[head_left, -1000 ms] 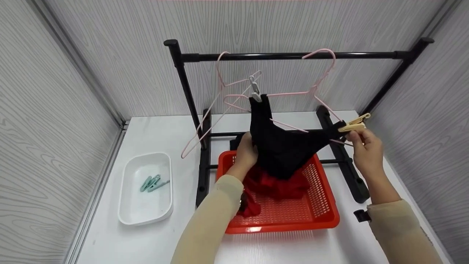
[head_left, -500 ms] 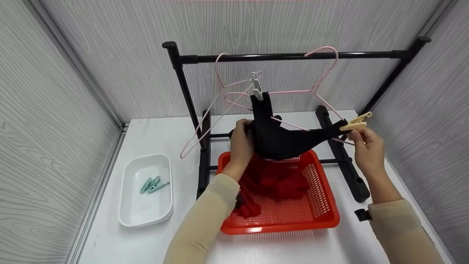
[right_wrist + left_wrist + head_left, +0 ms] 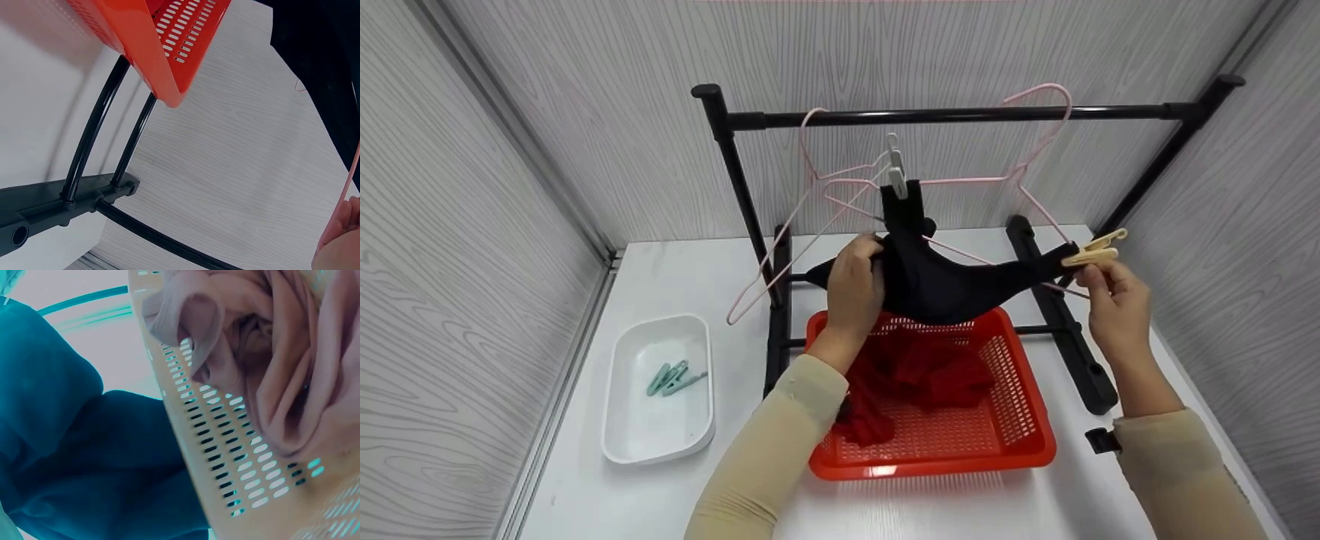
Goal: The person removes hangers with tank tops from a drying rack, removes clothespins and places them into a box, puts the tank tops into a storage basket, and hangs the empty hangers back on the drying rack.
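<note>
A black garment [image 3: 941, 289] with narrow, strap-like ends hangs from a pink hanger [image 3: 960, 180]. A grey clothespin [image 3: 897, 174] clips its left end to the hanger, and a yellow clothespin [image 3: 1091, 257] sits on its right end. My left hand [image 3: 855, 296] grips the garment's left side, with part of the cloth sticking out past the wrist; the fingertips are hidden. My right hand [image 3: 1119, 307] pinches the yellow clothespin from below. In the right wrist view, part of that hand [image 3: 343, 242] shows beside the hanger's pink wire.
Red cloth [image 3: 937, 371] lies in a red basket [image 3: 1039, 442] under the garment. The hangers hang on a black rack bar [image 3: 945, 115], a second pink hanger [image 3: 769, 259] at left. At far left, a white tray [image 3: 619, 420] holds several green clothespins [image 3: 671, 377].
My left hand has moved up and back, lifting the garment's lower part above the basket. The hanger with the garment has shifted slightly right along the bar; my right hand stays on the yellow clothespin.
</note>
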`<action>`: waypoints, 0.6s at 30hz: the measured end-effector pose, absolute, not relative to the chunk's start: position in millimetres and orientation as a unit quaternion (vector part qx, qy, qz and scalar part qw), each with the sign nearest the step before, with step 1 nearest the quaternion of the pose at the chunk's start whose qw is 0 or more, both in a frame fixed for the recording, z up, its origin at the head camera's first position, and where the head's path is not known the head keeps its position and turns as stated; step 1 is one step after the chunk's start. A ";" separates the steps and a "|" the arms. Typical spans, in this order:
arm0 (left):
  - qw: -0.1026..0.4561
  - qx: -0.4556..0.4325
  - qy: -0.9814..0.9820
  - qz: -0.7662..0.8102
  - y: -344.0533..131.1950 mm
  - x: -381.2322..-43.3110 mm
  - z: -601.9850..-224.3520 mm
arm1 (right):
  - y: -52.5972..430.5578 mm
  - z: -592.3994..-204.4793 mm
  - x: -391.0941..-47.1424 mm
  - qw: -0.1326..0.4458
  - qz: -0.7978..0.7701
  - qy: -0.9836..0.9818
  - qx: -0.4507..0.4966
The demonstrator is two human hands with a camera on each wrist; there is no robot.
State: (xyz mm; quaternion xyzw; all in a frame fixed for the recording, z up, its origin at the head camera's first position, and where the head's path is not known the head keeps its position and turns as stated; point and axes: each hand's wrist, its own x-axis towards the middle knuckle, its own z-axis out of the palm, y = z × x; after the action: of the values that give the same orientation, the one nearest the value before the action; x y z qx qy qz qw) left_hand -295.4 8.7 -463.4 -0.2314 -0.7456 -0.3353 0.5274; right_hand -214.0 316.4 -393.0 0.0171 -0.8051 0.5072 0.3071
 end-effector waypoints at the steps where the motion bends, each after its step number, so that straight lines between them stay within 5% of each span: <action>1: 0.533 -0.234 -0.745 -0.325 8.5 -295.1 -461.8 | 316.5 -393.1 -214.1 0.307 0.510 -0.804 0.016; 9: 0.511 -0.238 -0.747 -0.352 10.7 -288.6 -449.6 | 316.7 -392.3 -215.6 0.317 0.528 -0.788 0.015; 18: 0.350 -0.165 -0.794 -0.469 18.3 -275.8 -451.8 | 316.0 -393.3 -214.5 0.318 0.509 -0.800 0.007</action>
State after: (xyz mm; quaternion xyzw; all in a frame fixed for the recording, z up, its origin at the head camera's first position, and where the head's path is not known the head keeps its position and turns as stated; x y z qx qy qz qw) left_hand -275.8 18.3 -451.8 -0.1649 -0.7944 -0.4686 0.3495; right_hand -214.5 316.0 -393.3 0.0068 -0.7995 0.5095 0.3181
